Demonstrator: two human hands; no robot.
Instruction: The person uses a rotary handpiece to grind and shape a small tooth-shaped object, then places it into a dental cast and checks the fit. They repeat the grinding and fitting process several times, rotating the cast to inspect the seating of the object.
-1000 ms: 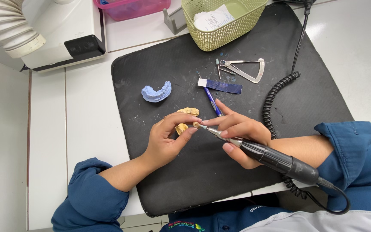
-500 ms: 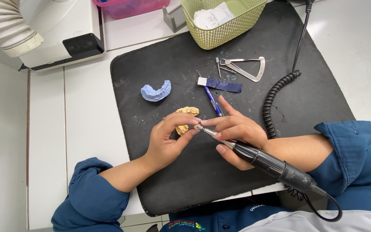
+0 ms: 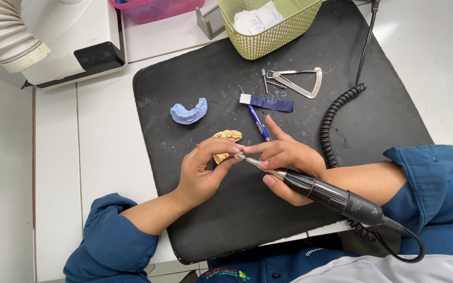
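Two hands meet at the centre of the frame, over a black mat (image 3: 237, 220) that likely serves to catch grinding dust and keep parts from sliding. The left hand (image 3: 201, 173) pinches a small piece between thumb and fingertips, held just in front of a yellow dental cast (image 3: 227, 138) lying on the mat; how the piece joins the cast I cannot tell. The right hand (image 3: 289, 160) grasps a black rotary handpiece (image 3: 331, 196) like a pen, its tip touching the pinched piece, with a free finger stretched forward, seemingly for steadiness. Its coiled cord (image 3: 334, 123) runs up the right side, out of the working area.

Left of centre lies a blue dental cast (image 3: 189, 111), set apart. Above the hands rest a blue pen (image 3: 259, 123), a dark blue strip with a white end (image 3: 266, 102) and a metal caliper (image 3: 301, 83). At the top, a green woven basket (image 3: 268, 36) holds a folded white paper slip (image 3: 255, 20); a pink tray (image 3: 155, 9) sits beside it, and a white machine with a ribbed hose (image 3: 6, 36) fills the upper left.
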